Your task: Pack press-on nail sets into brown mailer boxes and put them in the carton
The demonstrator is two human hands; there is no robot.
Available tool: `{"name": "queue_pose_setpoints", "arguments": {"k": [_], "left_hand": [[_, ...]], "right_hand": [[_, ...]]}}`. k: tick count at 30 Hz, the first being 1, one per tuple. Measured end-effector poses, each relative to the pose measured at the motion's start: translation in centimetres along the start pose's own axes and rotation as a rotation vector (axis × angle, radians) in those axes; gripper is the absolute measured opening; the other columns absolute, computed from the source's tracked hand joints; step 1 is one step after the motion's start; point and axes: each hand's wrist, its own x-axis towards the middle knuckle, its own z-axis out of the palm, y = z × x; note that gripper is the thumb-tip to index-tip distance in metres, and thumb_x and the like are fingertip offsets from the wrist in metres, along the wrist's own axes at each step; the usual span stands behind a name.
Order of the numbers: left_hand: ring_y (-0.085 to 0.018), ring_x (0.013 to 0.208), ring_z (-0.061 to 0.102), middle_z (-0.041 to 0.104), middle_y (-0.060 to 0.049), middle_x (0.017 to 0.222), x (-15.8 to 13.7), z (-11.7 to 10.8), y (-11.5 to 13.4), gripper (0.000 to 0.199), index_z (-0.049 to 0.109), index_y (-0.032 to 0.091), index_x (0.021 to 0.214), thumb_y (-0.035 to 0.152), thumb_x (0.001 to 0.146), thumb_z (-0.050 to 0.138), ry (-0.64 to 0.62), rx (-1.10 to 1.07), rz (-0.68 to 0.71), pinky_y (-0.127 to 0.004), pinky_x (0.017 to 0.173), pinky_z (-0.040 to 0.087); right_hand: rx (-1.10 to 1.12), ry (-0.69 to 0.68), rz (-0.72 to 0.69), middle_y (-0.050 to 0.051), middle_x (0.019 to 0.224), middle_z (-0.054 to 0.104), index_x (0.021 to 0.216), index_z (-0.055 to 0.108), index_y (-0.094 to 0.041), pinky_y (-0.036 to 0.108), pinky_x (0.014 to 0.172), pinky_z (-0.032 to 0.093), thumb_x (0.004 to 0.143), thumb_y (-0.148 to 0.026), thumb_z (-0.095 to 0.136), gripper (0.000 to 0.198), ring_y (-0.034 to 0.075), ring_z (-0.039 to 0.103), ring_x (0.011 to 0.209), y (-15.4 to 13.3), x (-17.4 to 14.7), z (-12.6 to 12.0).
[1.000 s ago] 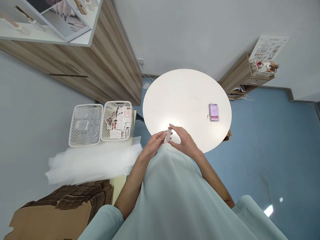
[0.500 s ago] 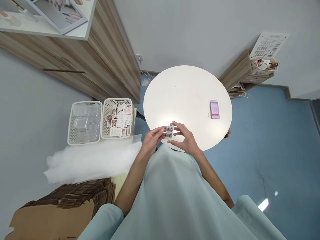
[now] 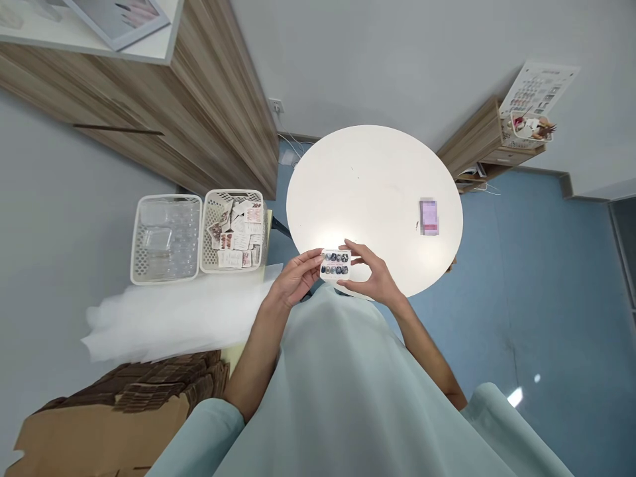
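Note:
A small white card of press-on nails (image 3: 336,265), with two rows of dark and silvery nails, is held over the near edge of the white oval table (image 3: 372,172). My left hand (image 3: 297,277) pinches the card's left edge between thumb and fingers. On the other side, my right hand (image 3: 371,273) is curved around the right edge, index finger near the top corner and thumb near the bottom one. The nails face up. Whether a clear cover lies over them is too small to tell.
To the left stand a white basket of clear plastic boxes (image 3: 171,245) and a white basket of printed nail cards (image 3: 241,232). White wrapping sheets (image 3: 173,321) and a stack of flattened cardboard (image 3: 109,424) lie nearer. A blurred purple item (image 3: 429,217) rests on the table's right side.
The card now shows much more of its face, with both nail rows visible. My left hand has moved a little left, while my right hand stays nearly in place. The view has shifted slightly.

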Motion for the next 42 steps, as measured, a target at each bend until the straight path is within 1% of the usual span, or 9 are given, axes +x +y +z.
{"name": "queue_pose_setpoints", "arguments": {"k": [5,11,14,21,28,32,36,38,42], "left_hand": [[-0.015,0.086,0.075,0.081,-0.006,0.098,-0.2,-0.1,0.1,0.025,0.078,0.015,0.100,0.018,0.079,0.092,-0.002,0.013,0.043,-0.025,0.083,0.059],[-0.017,0.087,0.073,0.080,-0.009,0.100,-0.5,0.2,-0.8,0.035,0.080,0.014,0.105,0.041,0.085,0.089,-0.060,0.037,0.077,-0.026,0.078,0.058],[-0.017,0.089,0.071,0.079,-0.008,0.098,-0.5,0.2,-1.1,0.037,0.081,0.014,0.099,0.045,0.081,0.091,0.004,0.090,0.151,-0.027,0.082,0.056],[-0.022,0.092,0.069,0.078,-0.006,0.088,-0.9,0.8,-1.2,0.028,0.081,0.019,0.085,0.045,0.080,0.091,0.168,0.403,0.368,-0.033,0.089,0.051],[-0.026,0.097,0.072,0.079,-0.005,0.090,-1.0,1.7,-1.3,0.024,0.080,0.022,0.085,0.045,0.081,0.087,0.153,0.508,0.369,-0.035,0.090,0.053],[-0.028,0.109,0.071,0.080,-0.009,0.108,-1.3,1.7,-1.0,0.035,0.081,0.021,0.101,0.052,0.085,0.084,0.090,0.507,0.336,-0.036,0.098,0.053],[-0.029,0.120,0.068,0.073,-0.012,0.134,-1.6,1.4,-1.4,0.052,0.075,0.023,0.126,0.047,0.082,0.088,-0.022,0.528,0.330,-0.037,0.100,0.054],[-0.029,0.119,0.068,0.072,-0.011,0.135,-1.5,1.3,-1.8,0.052,0.075,0.026,0.126,0.042,0.079,0.091,-0.027,0.571,0.361,-0.037,0.097,0.055],[-0.026,0.111,0.068,0.075,-0.009,0.121,-1.4,1.9,-2.1,0.030,0.082,0.027,0.109,0.039,0.082,0.088,0.037,0.658,0.498,-0.036,0.092,0.055]], "right_hand": [[-0.027,0.001,-0.027,0.007,0.151,0.062,0.164,0.041,-0.039,0.047,0.103,0.061,0.091,-0.036,0.081,0.083,0.027,0.063,0.131,0.0,0.6,0.4],[-0.073,-0.011,-0.075,0.007,0.152,0.061,0.166,0.036,-0.041,0.047,0.102,0.061,0.094,-0.034,0.077,0.083,0.027,0.062,0.133,0.3,1.0,1.1],[-0.132,-0.026,-0.092,0.007,0.153,0.060,0.167,0.033,-0.040,0.048,0.106,0.060,0.096,-0.033,0.076,0.084,0.028,0.060,0.136,0.4,1.0,1.4],[-0.409,-0.074,-0.101,0.010,0.163,0.050,0.170,0.027,-0.038,0.061,0.124,0.043,0.093,-0.032,0.079,0.094,0.035,0.045,0.152,0.4,1.4,2.3],[-0.516,-0.098,-0.099,0.011,0.143,0.066,0.171,0.028,-0.033,0.062,0.117,0.049,0.096,-0.019,0.068,0.086,0.037,0.057,0.139,0.9,1.9,3.9],[-0.362,0.039,-0.055,0.012,0.142,0.065,0.169,0.034,-0.034,0.058,0.114,0.055,0.097,-0.027,0.069,0.080,0.033,0.061,0.133,0.9,1.6,4.2],[-0.017,0.260,0.112,0.011,0.139,0.065,0.161,0.046,-0.032,0.051,0.115,0.057,0.097,-0.044,0.071,0.070,0.027,0.063,0.134,0.7,1.8,3.7],[0.166,0.308,0.219,0.011,0.134,0.067,0.153,0.053,-0.028,0.048,0.112,0.060,0.098,-0.050,0.070,0.061,0.026,0.067,0.130,0.7,2.0,3.2],[0.399,0.350,0.344,0.010,0.126,0.071,0.131,0.065,-0.024,0.047,0.109,0.060,0.092,-0.054,0.076,0.050,0.027,0.072,0.123,1.0,2.1,2.7]]}}
